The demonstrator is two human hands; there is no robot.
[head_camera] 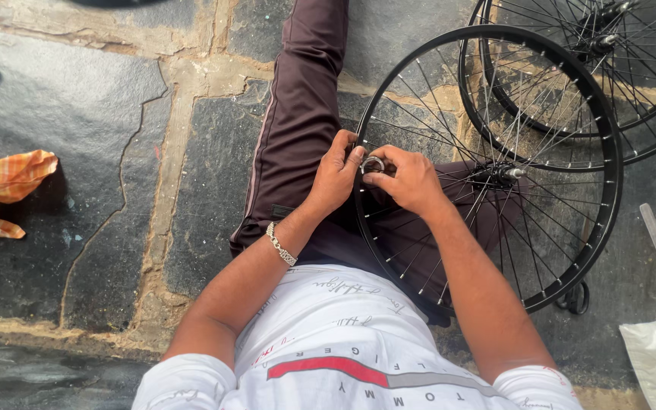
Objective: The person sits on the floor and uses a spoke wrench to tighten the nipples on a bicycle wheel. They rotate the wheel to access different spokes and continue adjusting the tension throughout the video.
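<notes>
Head view, left hand (335,176), right hand (411,181) pinching ring (373,164) at wheel rim (609,144)

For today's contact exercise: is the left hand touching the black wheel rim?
Touching. The head view shows the left hand with its fingers lying directly on the black wheel rim, no gap visible.

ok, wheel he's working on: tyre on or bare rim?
Bare rim. The wheel shows only a thin black rim with exposed spokes and hub, no tyre. It rests on the person's lap, with the left hand and right hand at its rim.
</notes>
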